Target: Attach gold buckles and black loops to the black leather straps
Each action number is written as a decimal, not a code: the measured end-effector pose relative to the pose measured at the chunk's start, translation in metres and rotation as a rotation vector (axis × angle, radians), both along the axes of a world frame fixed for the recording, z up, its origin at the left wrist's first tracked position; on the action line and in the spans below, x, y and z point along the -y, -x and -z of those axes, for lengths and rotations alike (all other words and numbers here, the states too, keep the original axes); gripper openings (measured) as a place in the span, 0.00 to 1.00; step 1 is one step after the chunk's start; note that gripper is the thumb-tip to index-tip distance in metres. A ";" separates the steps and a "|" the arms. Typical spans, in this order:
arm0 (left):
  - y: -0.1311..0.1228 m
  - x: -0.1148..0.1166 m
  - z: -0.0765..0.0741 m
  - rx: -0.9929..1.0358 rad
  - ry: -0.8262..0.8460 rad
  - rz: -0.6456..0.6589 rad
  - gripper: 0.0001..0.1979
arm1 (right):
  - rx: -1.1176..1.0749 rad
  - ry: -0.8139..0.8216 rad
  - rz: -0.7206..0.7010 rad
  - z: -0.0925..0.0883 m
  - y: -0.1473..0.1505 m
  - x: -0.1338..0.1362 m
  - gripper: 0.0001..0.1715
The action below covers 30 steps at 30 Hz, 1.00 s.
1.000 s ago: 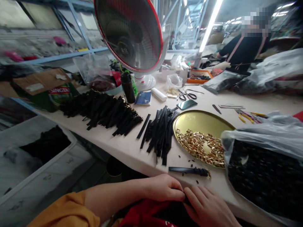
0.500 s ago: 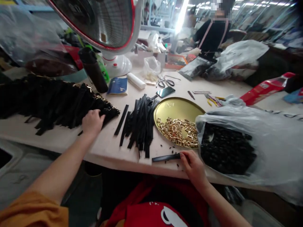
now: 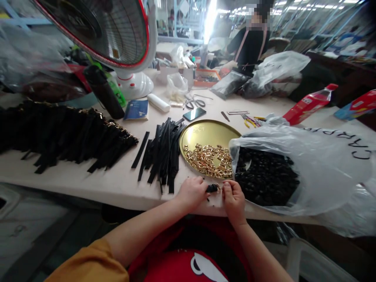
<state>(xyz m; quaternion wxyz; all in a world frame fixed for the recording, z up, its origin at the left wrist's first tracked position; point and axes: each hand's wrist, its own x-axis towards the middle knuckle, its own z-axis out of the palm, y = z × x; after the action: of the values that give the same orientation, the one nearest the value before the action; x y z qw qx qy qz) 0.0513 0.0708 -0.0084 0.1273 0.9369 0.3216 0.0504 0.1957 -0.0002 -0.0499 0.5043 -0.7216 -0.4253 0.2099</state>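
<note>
My left hand [image 3: 191, 192] and my right hand [image 3: 233, 197] meet at the table's near edge, fingers closed on a black strap [image 3: 212, 188] between them; only its end shows. Just beyond them lies a round gold tray [image 3: 205, 131] with several small gold buckles [image 3: 210, 160]. A loose bunch of black strips [image 3: 164, 152] lies left of the tray. A long row of finished black straps [image 3: 67, 135] covers the table's left part. A clear plastic bag of black pieces [image 3: 264, 178] sits right of my right hand.
A red-rimmed fan [image 3: 96, 27] stands at the back left beside a dark bottle [image 3: 104, 92]. Behind the tray lie a phone [image 3: 194, 114], scissors [image 3: 194, 102], a blue booklet [image 3: 136, 109] and pliers [image 3: 249, 120]. Another person [image 3: 249, 39] works at the far end.
My left hand left the strap row at left and came to the near edge. My right hand drew the black strap in, and both hands now grip it.
</note>
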 end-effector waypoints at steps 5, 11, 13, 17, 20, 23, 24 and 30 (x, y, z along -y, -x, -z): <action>0.011 -0.009 0.000 0.028 -0.022 -0.017 0.16 | -0.019 -0.004 0.014 0.000 -0.001 0.000 0.16; 0.045 -0.078 -0.038 0.061 -0.075 -0.402 0.14 | -0.049 -0.033 -0.052 0.003 -0.001 -0.002 0.16; 0.050 -0.108 -0.047 0.130 0.021 -0.654 0.17 | -0.038 -0.052 -0.064 0.004 -0.001 -0.002 0.16; 0.052 -0.144 -0.051 0.172 0.152 -0.800 0.18 | -0.028 -0.083 -0.092 0.004 -0.001 -0.003 0.15; 0.055 -0.144 -0.051 0.250 0.289 -0.806 0.11 | -0.044 -0.102 -0.102 0.003 -0.002 -0.004 0.15; 0.065 -0.119 -0.051 0.355 0.445 -0.780 0.13 | -0.067 -0.113 -0.092 0.001 -0.004 -0.003 0.15; 0.069 -0.107 -0.052 0.386 0.486 -0.772 0.14 | -0.075 -0.115 -0.087 0.001 -0.004 -0.002 0.15; 0.076 -0.013 -0.042 0.676 0.798 -0.661 0.12 | -0.207 -0.038 -0.206 -0.011 0.009 0.001 0.20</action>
<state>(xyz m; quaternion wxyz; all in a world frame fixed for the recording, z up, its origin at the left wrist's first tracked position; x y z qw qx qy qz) -0.0249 0.0836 0.0335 0.5403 0.6001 0.5310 0.2570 0.1865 -0.0016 -0.0391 0.5349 -0.6391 -0.4464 0.3260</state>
